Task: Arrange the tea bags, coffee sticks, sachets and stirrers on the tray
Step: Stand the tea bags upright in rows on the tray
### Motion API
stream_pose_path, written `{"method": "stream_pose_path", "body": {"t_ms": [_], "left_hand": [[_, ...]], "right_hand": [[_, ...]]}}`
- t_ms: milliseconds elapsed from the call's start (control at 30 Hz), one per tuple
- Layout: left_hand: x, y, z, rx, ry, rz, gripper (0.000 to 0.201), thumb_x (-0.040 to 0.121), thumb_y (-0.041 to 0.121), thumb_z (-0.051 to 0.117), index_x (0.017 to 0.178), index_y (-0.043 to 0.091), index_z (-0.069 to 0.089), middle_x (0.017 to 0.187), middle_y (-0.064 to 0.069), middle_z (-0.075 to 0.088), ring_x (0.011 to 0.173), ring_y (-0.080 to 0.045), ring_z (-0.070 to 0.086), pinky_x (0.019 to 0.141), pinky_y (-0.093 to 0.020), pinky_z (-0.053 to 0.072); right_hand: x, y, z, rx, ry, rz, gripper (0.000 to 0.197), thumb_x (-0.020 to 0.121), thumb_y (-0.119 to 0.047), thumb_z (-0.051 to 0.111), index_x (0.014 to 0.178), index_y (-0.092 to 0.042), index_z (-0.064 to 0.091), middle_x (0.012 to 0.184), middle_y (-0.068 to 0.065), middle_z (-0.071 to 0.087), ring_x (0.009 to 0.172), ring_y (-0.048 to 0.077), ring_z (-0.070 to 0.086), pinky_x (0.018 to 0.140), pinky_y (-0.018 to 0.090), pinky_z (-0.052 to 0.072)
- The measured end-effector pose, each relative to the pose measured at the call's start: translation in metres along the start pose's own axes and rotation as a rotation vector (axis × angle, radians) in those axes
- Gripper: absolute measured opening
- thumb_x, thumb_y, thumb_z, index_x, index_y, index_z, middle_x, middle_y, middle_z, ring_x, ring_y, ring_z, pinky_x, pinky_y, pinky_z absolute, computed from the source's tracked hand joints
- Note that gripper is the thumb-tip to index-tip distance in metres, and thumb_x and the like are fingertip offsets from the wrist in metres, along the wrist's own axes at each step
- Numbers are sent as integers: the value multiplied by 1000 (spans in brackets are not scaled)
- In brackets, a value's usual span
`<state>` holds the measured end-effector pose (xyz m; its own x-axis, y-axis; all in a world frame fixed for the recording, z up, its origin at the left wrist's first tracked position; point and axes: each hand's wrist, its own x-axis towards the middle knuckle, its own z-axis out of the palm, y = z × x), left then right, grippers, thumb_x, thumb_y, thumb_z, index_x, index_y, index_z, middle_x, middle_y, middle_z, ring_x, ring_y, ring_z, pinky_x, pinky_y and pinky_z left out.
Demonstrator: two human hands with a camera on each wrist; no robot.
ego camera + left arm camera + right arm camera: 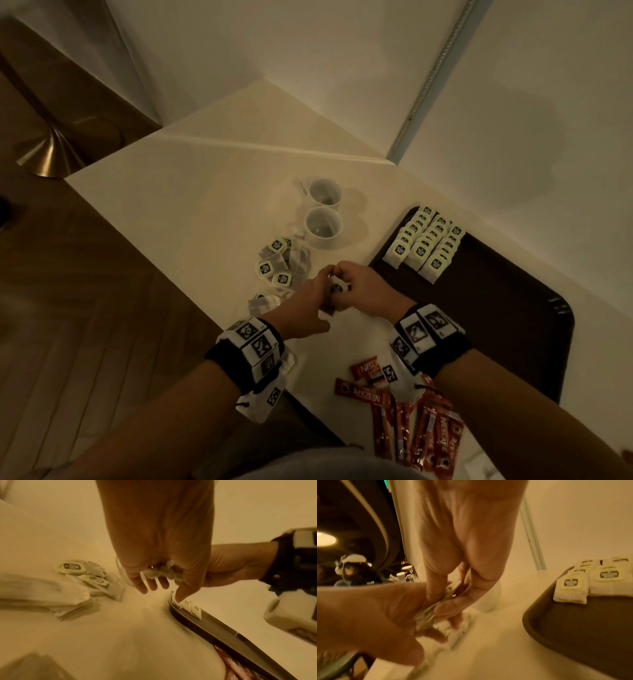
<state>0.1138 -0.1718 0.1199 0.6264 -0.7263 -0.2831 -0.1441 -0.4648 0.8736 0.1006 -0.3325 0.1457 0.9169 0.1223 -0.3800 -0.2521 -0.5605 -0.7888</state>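
Both hands meet over the white counter, left of the dark brown tray (pixel 496 325). My left hand (pixel 313 289) and my right hand (pixel 356 279) each pinch the same tea bag (pixel 337 290), a small bundle between the fingertips. The left wrist view shows the tea bag (pixel 161 572) under my left hand (pixel 154 574). In the right wrist view my right hand (pixel 452 597) nips the tea bag (pixel 428 615). Rows of tea bags (pixel 424 245) fill the tray's far left corner. Loose tea bags (pixel 277 267) lie left of the hands. Red coffee sticks (pixel 404 418) lie near the counter's front edge.
Two white cups (pixel 323 209) stand behind the loose tea bags. Walls close the counter at the back and right. The counter's left edge drops to a wooden floor (pixel 85 308) with a brass lamp base (pixel 51 150). Most of the tray's bottom is bare.
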Motion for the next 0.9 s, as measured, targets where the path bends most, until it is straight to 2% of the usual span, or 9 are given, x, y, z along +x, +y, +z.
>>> {"method": "stream_pose_path", "body": {"t_ms": [67, 133, 333, 467, 567, 633, 667, 767, 900], "left_hand": [[3, 4, 0, -62, 50, 53, 92, 75, -7, 67, 147, 7, 10, 113, -7, 50, 88, -9, 58, 74, -14, 49], [5, 8, -3, -182, 74, 42, 77, 80, -9, 62, 142, 7, 18, 109, -2, 47, 82, 1, 51, 67, -9, 45], [-12, 3, -27, -1046, 37, -289, 18, 95, 12, 44, 109, 10, 55, 85, -6, 60, 82, -22, 65, 74, -30, 55], [-22, 6, -35, -1294, -82, -247, 49, 95, 43, 35, 119, 8, 60, 111, -16, 65, 102, -35, 64, 81, -40, 56], [-25, 3, -35, -1251, -82, -198, 62, 83, 63, 50, 115, 10, 61, 103, -11, 68, 91, -28, 68, 67, -29, 58], [-29, -4, -42, -1211, 46, -177, 52, 76, 50, 71, 107, 10, 60, 92, -10, 63, 78, -20, 68, 57, -21, 53], [-31, -9, -47, -1193, 128, -177, 37, 82, 39, 67, 105, 11, 59, 89, -10, 59, 74, -17, 67, 55, -19, 51], [-38, -20, -65, -1171, 290, -200, 18, 97, 20, 44, 102, 14, 61, 81, -6, 58, 75, -16, 66, 61, -22, 54], [-38, -18, -80, -1201, 364, -186, 18, 97, 15, 44, 98, 13, 62, 63, -2, 50, 70, -20, 55, 63, -26, 54]], "right_hand": [[0, -12, -8, 134, 56, 22, 20, 80, 0, 69, 95, -3, 57, 89, 12, 60, 70, 17, 61, 60, 28, 58], [-1, -24, -15, 182, 80, 22, 11, 84, -4, 67, 92, -4, 58, 85, 6, 59, 70, 14, 61, 58, 25, 58], [-10, -47, -37, -29, 76, -214, 7, 84, -13, 69, 89, -12, 65, 77, -7, 61, 66, -7, 54, 65, 6, 42], [-10, -57, -21, -64, -51, -303, 9, 81, -12, 73, 88, -8, 68, 72, -9, 62, 64, -3, 57, 65, 9, 42], [-4, -58, -3, -32, 108, -375, 23, 78, -20, 75, 94, -10, 62, 79, -1, 61, 68, 2, 55, 61, 11, 42], [-1, -51, 7, -22, 229, -432, 25, 79, -24, 75, 91, -12, 57, 78, 0, 58, 70, 8, 51, 64, 17, 43], [-2, -47, 13, -32, 224, -443, 21, 81, -24, 72, 88, -11, 57, 77, 0, 57, 69, 11, 51, 64, 21, 45], [-5, -31, 39, -306, -73, -408, 15, 85, -23, 65, 92, -10, 62, 88, 5, 60, 79, 16, 53, 73, 34, 49], [-8, -22, 83, -808, -456, -463, 43, 85, -32, 65, 124, -18, 55, 130, 7, 49, 118, 23, 43, 97, 39, 40]]}}
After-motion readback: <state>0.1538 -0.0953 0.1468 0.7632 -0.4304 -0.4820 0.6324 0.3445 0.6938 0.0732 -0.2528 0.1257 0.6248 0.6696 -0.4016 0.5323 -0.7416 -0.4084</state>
